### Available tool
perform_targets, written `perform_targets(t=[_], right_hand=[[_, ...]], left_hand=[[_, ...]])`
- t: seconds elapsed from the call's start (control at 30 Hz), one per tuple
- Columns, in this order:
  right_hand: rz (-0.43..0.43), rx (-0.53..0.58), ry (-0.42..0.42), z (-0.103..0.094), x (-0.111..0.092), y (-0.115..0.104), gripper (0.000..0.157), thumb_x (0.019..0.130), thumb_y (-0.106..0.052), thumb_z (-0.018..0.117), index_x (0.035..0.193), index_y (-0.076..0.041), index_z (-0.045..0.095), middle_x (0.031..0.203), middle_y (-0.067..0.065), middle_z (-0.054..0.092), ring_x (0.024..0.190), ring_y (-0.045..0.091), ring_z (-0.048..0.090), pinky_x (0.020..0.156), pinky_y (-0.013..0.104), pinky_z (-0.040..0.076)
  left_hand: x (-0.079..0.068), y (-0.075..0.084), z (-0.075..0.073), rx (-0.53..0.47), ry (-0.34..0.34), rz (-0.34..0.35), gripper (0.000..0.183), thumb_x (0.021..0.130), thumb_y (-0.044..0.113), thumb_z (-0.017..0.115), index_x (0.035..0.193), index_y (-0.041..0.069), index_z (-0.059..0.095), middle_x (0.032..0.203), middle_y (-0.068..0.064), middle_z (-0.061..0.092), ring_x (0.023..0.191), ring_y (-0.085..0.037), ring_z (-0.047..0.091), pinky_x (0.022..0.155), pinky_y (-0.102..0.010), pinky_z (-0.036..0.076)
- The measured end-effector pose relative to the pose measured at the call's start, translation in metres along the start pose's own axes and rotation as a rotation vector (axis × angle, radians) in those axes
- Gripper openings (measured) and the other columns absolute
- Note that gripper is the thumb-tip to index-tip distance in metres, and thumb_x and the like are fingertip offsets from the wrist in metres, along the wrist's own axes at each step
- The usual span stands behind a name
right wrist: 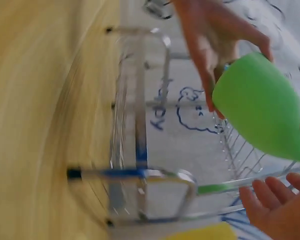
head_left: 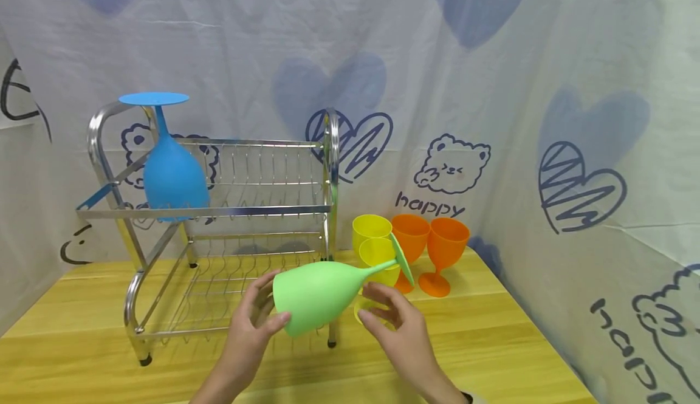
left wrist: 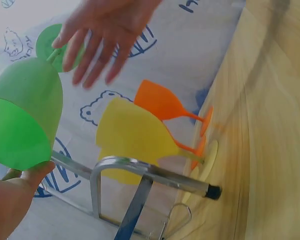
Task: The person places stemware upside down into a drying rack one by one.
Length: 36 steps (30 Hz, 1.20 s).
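A light green plastic goblet (head_left: 319,294) lies tilted in the air, its bowl toward the left and its foot up to the right. My left hand (head_left: 250,330) grips the bowl near the rim, thumb in front and fingers behind. Close under the stem is my right hand (head_left: 403,337); its fingers are loosely bent in the head view and look fairly straight in the left wrist view (left wrist: 106,37), with nothing held. On the rack's upper tier a blue goblet (head_left: 174,176) stands upside down, foot on top.
A two-tier metal dish rack (head_left: 262,211) stands on the left of the wooden table (head_left: 481,343). Yellow goblets (head_left: 370,228) and two orange goblets (head_left: 447,243) stand upright to its right. Patterned cloth (head_left: 508,118) hangs behind and at the right side.
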State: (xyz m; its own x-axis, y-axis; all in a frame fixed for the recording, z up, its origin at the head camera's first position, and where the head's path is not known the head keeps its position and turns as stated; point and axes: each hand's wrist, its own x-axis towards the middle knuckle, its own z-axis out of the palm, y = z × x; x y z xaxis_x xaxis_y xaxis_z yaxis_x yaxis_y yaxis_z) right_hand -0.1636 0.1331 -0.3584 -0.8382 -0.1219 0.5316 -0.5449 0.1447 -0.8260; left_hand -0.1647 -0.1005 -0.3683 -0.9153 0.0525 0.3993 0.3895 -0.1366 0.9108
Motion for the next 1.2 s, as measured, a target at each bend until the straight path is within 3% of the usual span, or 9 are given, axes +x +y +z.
perform_targets(t=[0.07, 0.13, 0.23, 0.37, 0.6, 0.8, 0.9, 1.03, 1.2], right_hand=[[0.166, 0.161, -0.045, -0.001, 0.003, -0.002, 0.045, 0.09, -0.008, 0.068, 0.133, -0.002, 0.052, 0.13, 0.012, 0.056, 0.12, 0.028, 0.053, 0.096, 0.032, 0.049], [0.244, 0.281, -0.089, -0.001, 0.006, -0.003, 0.053, 0.092, -0.009, 0.064, 0.139, 0.001, 0.043, 0.137, 0.018, 0.049, 0.126, 0.032, 0.047, 0.099, 0.033, 0.046], [0.287, 0.427, -0.146, 0.0, 0.009, -0.004, 0.061, 0.093, -0.009, 0.063, 0.144, 0.003, 0.034, 0.143, 0.022, 0.041, 0.131, 0.034, 0.041, 0.102, 0.035, 0.043], [0.272, 0.528, -0.198, 0.004, 0.011, -0.002, 0.07, 0.091, -0.011, 0.066, 0.147, 0.004, 0.027, 0.144, 0.021, 0.04, 0.128, 0.03, 0.044, 0.104, 0.036, 0.041], [0.242, 0.555, -0.204, 0.012, 0.013, -0.003, 0.073, 0.088, -0.015, 0.071, 0.145, 0.002, 0.031, 0.137, 0.016, 0.047, 0.125, 0.028, 0.047, 0.104, 0.038, 0.042], [0.223, 0.555, -0.179, 0.011, 0.014, -0.004, 0.072, 0.086, -0.016, 0.072, 0.143, 0.004, 0.033, 0.134, 0.016, 0.05, 0.123, 0.029, 0.049, 0.103, 0.04, 0.043], [0.212, 0.542, -0.171, 0.01, 0.015, -0.006, 0.07, 0.086, -0.015, 0.072, 0.142, 0.004, 0.035, 0.134, 0.016, 0.051, 0.123, 0.03, 0.049, 0.102, 0.041, 0.043], [0.203, 0.508, -0.148, 0.008, 0.017, -0.009, 0.068, 0.085, -0.014, 0.072, 0.142, 0.001, 0.037, 0.134, 0.015, 0.051, 0.122, 0.03, 0.049, 0.102, 0.041, 0.042], [0.201, 0.458, -0.094, 0.003, 0.019, -0.012, 0.068, 0.083, -0.011, 0.072, 0.141, 0.001, 0.039, 0.133, 0.016, 0.052, 0.119, 0.031, 0.051, 0.1, 0.041, 0.045]], left_hand=[[0.0, 0.001, 0.002, -0.022, -0.009, 0.004, 0.063, 0.084, -0.001, 0.057, 0.142, -0.003, 0.032, 0.143, -0.02, 0.036, 0.127, -0.043, 0.035, 0.093, -0.032, 0.046], [-0.001, 0.002, 0.004, -0.049, -0.02, 0.004, 0.064, 0.083, 0.0, 0.057, 0.142, -0.002, 0.032, 0.143, -0.02, 0.035, 0.127, -0.043, 0.035, 0.093, -0.031, 0.046], [-0.001, 0.003, 0.007, -0.092, -0.036, -0.007, 0.065, 0.083, 0.0, 0.056, 0.143, -0.001, 0.032, 0.143, -0.02, 0.034, 0.127, -0.042, 0.034, 0.093, -0.032, 0.047], [-0.001, 0.004, 0.012, -0.124, -0.048, -0.016, 0.064, 0.084, 0.0, 0.056, 0.143, 0.0, 0.031, 0.144, -0.022, 0.033, 0.129, -0.043, 0.033, 0.094, -0.034, 0.047], [-0.001, 0.005, 0.018, -0.122, -0.064, 0.0, 0.063, 0.085, 0.002, 0.055, 0.143, 0.0, 0.031, 0.145, -0.023, 0.032, 0.129, -0.046, 0.033, 0.094, -0.035, 0.047], [-0.001, 0.005, 0.019, -0.152, -0.093, 0.013, 0.063, 0.087, 0.002, 0.052, 0.145, -0.002, 0.028, 0.144, -0.024, 0.032, 0.125, -0.03, 0.043, 0.095, -0.034, 0.047], [-0.001, 0.005, 0.019, -0.14, -0.127, 0.026, 0.064, 0.09, 0.003, 0.049, 0.149, 0.001, 0.022, 0.148, -0.024, 0.027, 0.129, -0.03, 0.039, 0.098, -0.035, 0.044], [0.0, 0.009, 0.014, -0.05, -0.135, 0.092, 0.065, 0.094, 0.005, 0.046, 0.153, 0.006, 0.017, 0.154, -0.02, 0.023, 0.137, -0.036, 0.026, 0.104, -0.034, 0.036], [0.002, 0.023, 0.004, 0.083, -0.072, 0.253, 0.063, 0.093, -0.004, 0.045, 0.152, 0.005, 0.023, 0.154, -0.011, 0.029, 0.137, -0.02, 0.032, 0.107, -0.019, 0.031]])
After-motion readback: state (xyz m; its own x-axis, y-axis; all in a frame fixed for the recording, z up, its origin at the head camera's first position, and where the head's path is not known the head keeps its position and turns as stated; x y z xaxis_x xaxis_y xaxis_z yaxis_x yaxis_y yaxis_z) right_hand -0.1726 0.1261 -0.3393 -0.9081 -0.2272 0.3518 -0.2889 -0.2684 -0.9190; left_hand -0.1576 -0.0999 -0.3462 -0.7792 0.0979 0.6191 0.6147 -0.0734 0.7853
